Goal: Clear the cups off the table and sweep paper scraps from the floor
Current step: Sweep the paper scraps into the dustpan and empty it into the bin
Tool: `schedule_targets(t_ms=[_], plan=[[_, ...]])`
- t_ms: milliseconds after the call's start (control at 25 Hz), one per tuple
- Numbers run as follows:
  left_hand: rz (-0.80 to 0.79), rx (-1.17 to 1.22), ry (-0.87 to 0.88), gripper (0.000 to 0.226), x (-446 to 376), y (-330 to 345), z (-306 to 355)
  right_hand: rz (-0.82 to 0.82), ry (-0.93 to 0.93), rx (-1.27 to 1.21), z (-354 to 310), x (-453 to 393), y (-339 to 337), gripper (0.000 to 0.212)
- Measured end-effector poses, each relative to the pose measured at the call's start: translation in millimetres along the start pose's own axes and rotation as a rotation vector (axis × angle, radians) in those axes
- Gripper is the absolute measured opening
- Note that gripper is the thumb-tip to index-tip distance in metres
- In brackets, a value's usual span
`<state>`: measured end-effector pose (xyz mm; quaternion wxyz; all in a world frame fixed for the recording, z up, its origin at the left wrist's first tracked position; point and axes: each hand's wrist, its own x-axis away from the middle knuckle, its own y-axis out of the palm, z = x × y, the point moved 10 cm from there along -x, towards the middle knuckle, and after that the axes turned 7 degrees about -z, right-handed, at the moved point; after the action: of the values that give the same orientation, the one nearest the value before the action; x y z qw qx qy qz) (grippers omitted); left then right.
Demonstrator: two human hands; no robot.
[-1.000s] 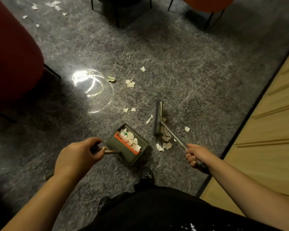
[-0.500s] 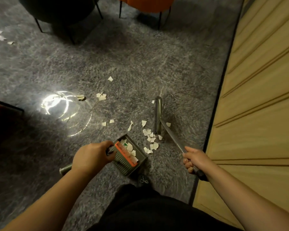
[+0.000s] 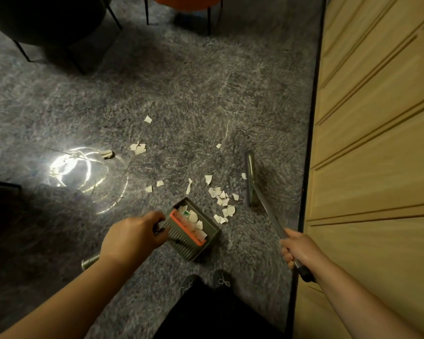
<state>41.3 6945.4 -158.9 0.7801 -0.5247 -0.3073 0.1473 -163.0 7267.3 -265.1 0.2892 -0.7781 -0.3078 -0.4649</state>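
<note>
Broom head (image 3: 250, 178) swung out rightward since earlier frame, now apart from scrap cluster (image 3: 222, 200) it was touching. Right hand (image 3: 298, 248) curled round broom handle; left hand (image 3: 132, 237) grips dustpan (image 3: 194, 228) handle. Pan sits just ahead of left hand, partly loaded; cluster lies between pan mouth and broom. Risk: carpet pile snags scraps, fast stroke flicks them past pan. Stray scraps (image 3: 138, 148) farther out, ahead of left hand.
</note>
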Motion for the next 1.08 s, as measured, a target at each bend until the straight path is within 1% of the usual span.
schedule_targets(t_ms=[160, 360, 520, 680, 800, 880, 1000, 1080], plan=[[-0.015, -0.019, 0.010, 0.029, -6, 4, 11, -0.032, 0.015, 0.190, -4, -32, 13, 0.042], [-0.020, -0.050, -0.015, 0.033, -19, 1, 21, -0.144, 0.068, 0.198, 13, -46, 52, 0.051], [-0.060, -0.086, -0.027, 0.036, -30, 3, 28, -0.210, 0.099, 0.157, 26, -35, 68, 0.058], [-0.033, -0.120, -0.019, 0.032, -40, -3, 40, -0.314, 0.147, 0.120, 21, -15, 73, 0.051], [-0.039, -0.137, -0.015, 0.033, -42, -4, 52, -0.384, 0.162, 0.176, 16, 5, 71, 0.056], [-0.046, -0.122, -0.015, 0.033, -41, -3, 56, -0.405, 0.146, 0.181, 12, 18, 65, 0.055], [-0.049, -0.111, -0.022, 0.033, -38, -2, 56, -0.402, 0.137, 0.114, 8, 35, 52, 0.055], [-0.055, -0.119, -0.023, 0.034, -37, -2, 58, -0.394, 0.105, 0.130, 6, 42, 47, 0.055]])
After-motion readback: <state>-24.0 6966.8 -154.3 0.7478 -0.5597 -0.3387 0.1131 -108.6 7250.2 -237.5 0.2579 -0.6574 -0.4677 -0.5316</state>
